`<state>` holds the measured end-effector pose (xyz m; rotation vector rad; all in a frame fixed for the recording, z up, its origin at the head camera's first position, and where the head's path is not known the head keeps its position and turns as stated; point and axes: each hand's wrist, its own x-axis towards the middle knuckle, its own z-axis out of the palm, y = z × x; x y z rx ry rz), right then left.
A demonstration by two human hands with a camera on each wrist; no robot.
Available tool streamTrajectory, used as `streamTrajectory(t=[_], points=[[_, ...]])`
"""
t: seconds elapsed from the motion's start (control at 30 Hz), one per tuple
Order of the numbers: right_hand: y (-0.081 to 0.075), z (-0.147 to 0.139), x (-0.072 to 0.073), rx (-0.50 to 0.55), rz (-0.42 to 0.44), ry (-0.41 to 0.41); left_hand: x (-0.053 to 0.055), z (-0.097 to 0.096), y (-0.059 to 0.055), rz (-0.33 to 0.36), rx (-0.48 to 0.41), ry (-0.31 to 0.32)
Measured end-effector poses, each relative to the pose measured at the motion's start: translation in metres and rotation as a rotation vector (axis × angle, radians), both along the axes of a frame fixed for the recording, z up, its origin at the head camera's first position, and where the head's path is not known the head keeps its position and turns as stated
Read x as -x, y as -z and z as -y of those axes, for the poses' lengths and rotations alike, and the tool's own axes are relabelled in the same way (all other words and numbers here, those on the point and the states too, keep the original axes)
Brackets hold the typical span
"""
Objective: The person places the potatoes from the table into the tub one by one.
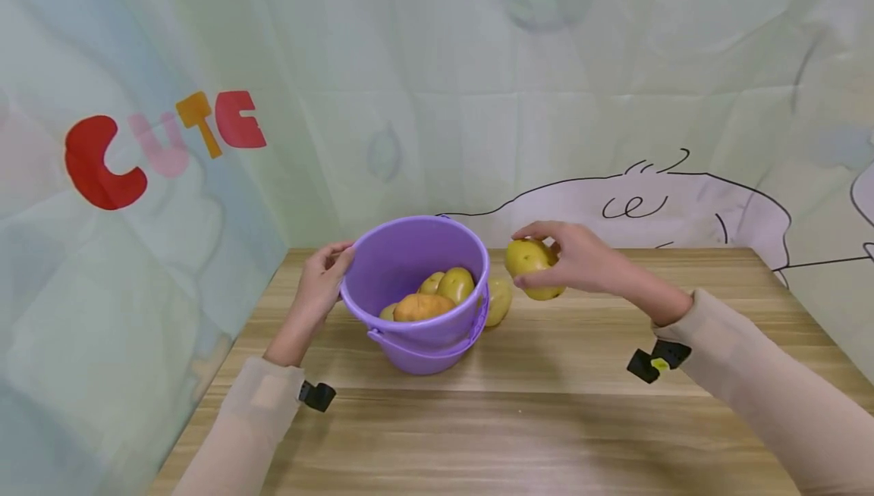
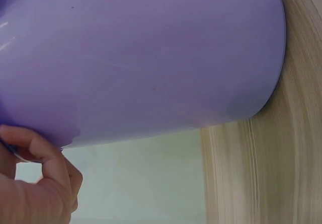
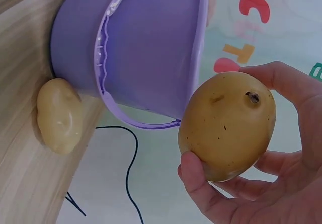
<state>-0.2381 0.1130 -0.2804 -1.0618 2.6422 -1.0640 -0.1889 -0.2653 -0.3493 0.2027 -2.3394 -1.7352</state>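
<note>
A purple bucket (image 1: 416, 340) stands on the table, its mouth leaning towards me. My left hand (image 1: 319, 284) grips its rim on the left side; in the left wrist view the curled fingers (image 2: 53, 161) show at the bucket's edge. Inside lie several potatoes (image 1: 456, 285), with a more orange, longer one (image 1: 422, 307) in front. To the right of the rim, my right hand (image 1: 576, 259) holds a yellow potato (image 3: 229, 126) in the air between thumb and fingers. Another potato (image 3: 59, 116) lies on the table against the bucket's right side, partly hidden in the head view.
The bucket's handle (image 1: 437, 352) hangs down over its front. The wooden table (image 1: 519, 435) runs back to a printed cloth (image 1: 437, 102) with a drawn figure. Another cloth wall with coloured letters (image 1: 105, 162) rises on the left.
</note>
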Motion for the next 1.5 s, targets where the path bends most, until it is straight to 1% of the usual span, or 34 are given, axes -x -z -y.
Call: streamTrajectory(t=[0.13, 0.4, 0.57, 0.73, 0.97, 1.13, 1.33, 1.5], points=[[-0.005, 0.005, 0.003, -0.003, 0.007, 0.005, 0.0, 0.0, 0.0, 0.005, 0.008, 0.004], [-0.013, 0.016, 0.008, -0.006, -0.01, -0.001, -0.002, 0.0, -0.002, 0.002, 0.019, 0.0], [-0.017, 0.022, 0.01, -0.003, -0.004, -0.004, -0.003, 0.001, -0.001, 0.01, 0.015, -0.005], [-0.021, 0.029, 0.013, 0.004, 0.004, -0.009, -0.002, 0.0, 0.0, 0.003, 0.01, -0.006], [-0.028, 0.042, 0.014, 0.014, 0.01, -0.02, -0.002, 0.001, -0.001, -0.001, 0.014, -0.013], [-0.028, 0.055, 0.014, 0.033, 0.004, -0.04, -0.002, 0.001, -0.001, -0.013, 0.023, -0.002], [-0.023, 0.07, 0.016, 0.03, -0.042, -0.067, -0.003, -0.001, -0.002, -0.046, 0.003, -0.002], [-0.019, 0.08, 0.019, 0.013, -0.081, -0.074, -0.001, -0.001, -0.001, -0.03, -0.001, 0.008]])
